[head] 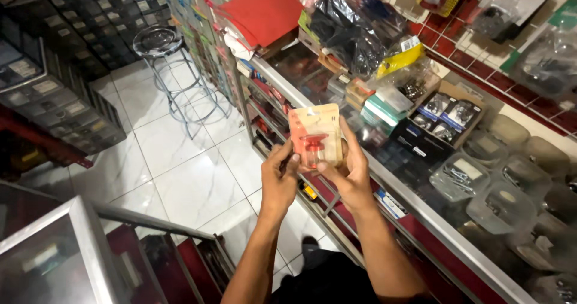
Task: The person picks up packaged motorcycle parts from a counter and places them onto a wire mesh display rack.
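Both hands meet at chest height over the white tiled floor (180, 178): the left hand (277, 181) has its grip clamped on the lower left edge of a blister pack (315, 137), and the right hand (348, 175) has its grip closed round the pack's right side and back. The pack stands upright, long axis vertical, a red part showing through its clear bubble. Beyond it runs the glass-topped desk (421, 214), crowded with small boxes, and farther off a metal stool (159, 42).

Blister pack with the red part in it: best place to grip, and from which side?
Grip the blister pack by its flat card edges at the lower corners, coming from below, probably thumbs on the front. The clear bubble over the red part bulges mid-card, so the flat margins give the firmer hold. The left hand and right hand hold it upright this way.
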